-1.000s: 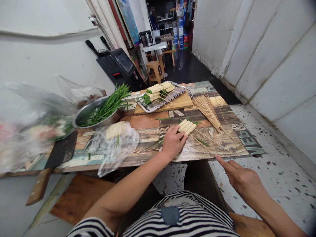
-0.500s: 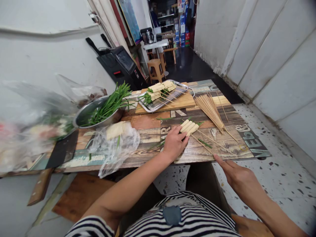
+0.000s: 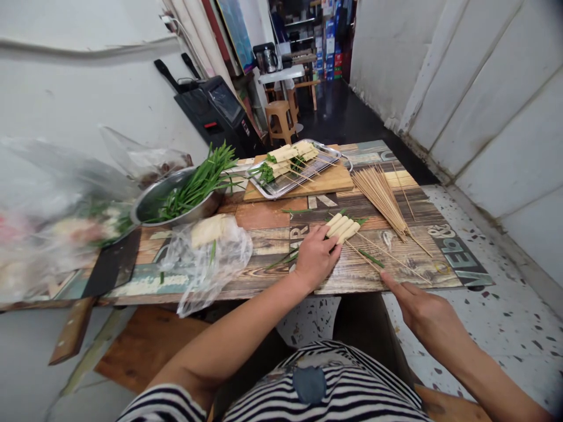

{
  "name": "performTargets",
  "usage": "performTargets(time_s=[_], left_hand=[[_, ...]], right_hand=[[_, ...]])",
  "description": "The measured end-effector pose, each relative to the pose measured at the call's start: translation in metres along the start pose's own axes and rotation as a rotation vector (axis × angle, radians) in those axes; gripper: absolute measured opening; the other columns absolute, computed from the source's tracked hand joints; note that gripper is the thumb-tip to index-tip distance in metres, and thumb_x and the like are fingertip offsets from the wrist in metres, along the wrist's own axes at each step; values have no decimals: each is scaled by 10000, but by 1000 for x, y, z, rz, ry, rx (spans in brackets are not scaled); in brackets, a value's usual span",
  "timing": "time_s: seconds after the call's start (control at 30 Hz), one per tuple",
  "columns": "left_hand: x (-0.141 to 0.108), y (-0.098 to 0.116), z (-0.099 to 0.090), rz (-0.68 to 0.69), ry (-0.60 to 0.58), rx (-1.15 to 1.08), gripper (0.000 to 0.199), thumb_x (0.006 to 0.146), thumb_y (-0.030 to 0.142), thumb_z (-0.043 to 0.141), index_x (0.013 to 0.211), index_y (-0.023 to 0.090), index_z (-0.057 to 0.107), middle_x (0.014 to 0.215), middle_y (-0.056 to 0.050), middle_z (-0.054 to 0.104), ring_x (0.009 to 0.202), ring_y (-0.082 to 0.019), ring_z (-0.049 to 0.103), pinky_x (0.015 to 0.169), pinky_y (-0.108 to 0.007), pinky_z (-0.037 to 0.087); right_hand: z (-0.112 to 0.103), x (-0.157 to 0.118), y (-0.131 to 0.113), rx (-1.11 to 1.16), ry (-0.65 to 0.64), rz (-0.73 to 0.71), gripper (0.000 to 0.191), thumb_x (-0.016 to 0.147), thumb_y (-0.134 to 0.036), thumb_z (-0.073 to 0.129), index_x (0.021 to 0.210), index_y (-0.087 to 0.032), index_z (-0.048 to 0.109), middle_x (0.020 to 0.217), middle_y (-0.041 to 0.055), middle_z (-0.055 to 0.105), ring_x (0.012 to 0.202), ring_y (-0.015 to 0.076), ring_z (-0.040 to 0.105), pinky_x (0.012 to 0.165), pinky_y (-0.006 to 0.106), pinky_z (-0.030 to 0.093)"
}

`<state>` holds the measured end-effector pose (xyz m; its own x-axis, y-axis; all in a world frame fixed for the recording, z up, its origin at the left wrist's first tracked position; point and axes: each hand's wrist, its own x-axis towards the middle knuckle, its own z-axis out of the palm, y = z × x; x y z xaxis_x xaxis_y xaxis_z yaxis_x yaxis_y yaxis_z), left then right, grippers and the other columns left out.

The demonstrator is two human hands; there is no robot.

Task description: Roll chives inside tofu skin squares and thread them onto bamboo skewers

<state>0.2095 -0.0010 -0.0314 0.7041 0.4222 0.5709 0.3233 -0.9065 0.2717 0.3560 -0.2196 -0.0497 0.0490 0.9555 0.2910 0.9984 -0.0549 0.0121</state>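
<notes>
Several pale rolls (image 3: 342,227), which look like tofu skin wrapped round green stalks, lie side by side on the table. My left hand (image 3: 317,258) presses on their near left end with its fingers. One bamboo skewer (image 3: 364,256) runs from the rolls toward me, its outer end pinched in my right hand (image 3: 424,310) at the table's edge. A second skewer (image 3: 396,259) also sticks out of the rolls, untouched. Loose green stalk pieces (image 3: 370,258) lie around them. How deep the pinched skewer sits inside the rolls is hidden.
Bare bamboo skewers (image 3: 382,199) lie fanned at right. Behind, finished skewers rest on a metal tray (image 3: 275,190) on a wooden board (image 3: 338,180). At left are a steel bowl (image 3: 193,215) of green stalks, a plastic bag (image 3: 233,246) with pale sheets, and a cleaver (image 3: 112,266) overhanging the edge.
My right hand has moved slightly toward the rolls along the skewer's line, and less of that skewer shows. My left hand stays on the rolls. The view has shifted slightly.
</notes>
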Motion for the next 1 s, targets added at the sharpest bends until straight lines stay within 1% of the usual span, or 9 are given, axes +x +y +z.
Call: performTargets(time_s=[0.13, 0.2, 0.27, 0.33, 0.4, 0.53, 0.63, 0.73, 1.0], left_hand=[[0, 0, 1, 7, 9, 3, 127, 849, 234, 587, 816, 167, 690, 977, -99, 629, 950, -218, 572, 845, -378, 516], [-1, 0, 1, 7, 11, 0, 131, 853, 238, 582, 815, 169, 686, 990, -98, 625, 960, -217, 572, 851, -380, 517], [-1, 0, 1, 6, 19, 2, 132, 857, 238, 575, 815, 170, 680, 1010, -99, 618, 968, -217, 573, 852, -379, 521], [-2, 1, 1, 8, 28, 19, 131, 861, 234, 569, 823, 164, 673, 1038, -105, 607, 985, -220, 571, 857, -378, 524], [-2, 3, 0, 25, 20, 51, 130, 867, 224, 558, 841, 152, 662, 1049, -113, 599, 1006, -224, 564, 878, -378, 521], [-2, 5, -1, 46, -18, 97, 134, 885, 218, 530, 867, 140, 638, 1020, -113, 595, 1026, -225, 554, 910, -376, 512], [-1, 6, -2, 31, -54, 96, 137, 900, 222, 508, 872, 152, 622, 997, -104, 599, 1012, -217, 561, 909, -386, 509], [0, 4, -4, 30, -78, 71, 142, 905, 227, 504, 861, 163, 623, 972, -90, 609, 978, -205, 576, 891, -377, 515], [3, 3, -6, 13, -39, 43, 124, 871, 213, 550, 824, 164, 654, 939, -81, 622, 949, -206, 585, 869, -356, 529]], right_hand=[[-6, 9, -4, -148, 14, -19, 571, 727, 21, 396, 1280, -108, 455, 736, 33, 658, 419, 119, 501, 433, 257, 293], [-10, 16, -5, -226, 23, -38, 410, 723, 8, 415, 1089, -111, 555, 564, -2, 590, 358, 122, 445, 415, 269, 199], [-14, 23, -3, -260, 49, -64, 205, 762, -34, 438, 864, -154, 569, 424, -42, 465, 327, 125, 399, 431, 280, 137], [-18, 30, -1, -255, 84, -102, 148, 809, -76, 449, 735, -182, 521, 408, -45, 426, 356, 128, 407, 459, 286, 143], [-21, 34, 1, -226, 122, -126, 181, 849, -107, 449, 694, -189, 494, 467, -27, 472, 430, 131, 452, 495, 288, 198], [-20, 35, 6, -147, 141, -140, 166, 918, -195, 439, 798, -179, 553, 607, -2, 550, 562, 141, 514, 558, 284, 291], [-13, 32, 11, -85, 169, -163, 166, 929, -179, 424, 979, -144, 579, 716, 22, 612, 621, 130, 554, 584, 260, 356], [-5, 30, 15, -24, 188, -182, 250, 915, -144, 417, 1120, -132, 559, 828, 53, 664, 668, 123, 593, 610, 238, 417], [2, 37, 20, 16, 54, -212, 429, 826, -52, 394, 1227, -130, 526, 916, 88, 679, 746, 160, 624, 643, 268, 482]])
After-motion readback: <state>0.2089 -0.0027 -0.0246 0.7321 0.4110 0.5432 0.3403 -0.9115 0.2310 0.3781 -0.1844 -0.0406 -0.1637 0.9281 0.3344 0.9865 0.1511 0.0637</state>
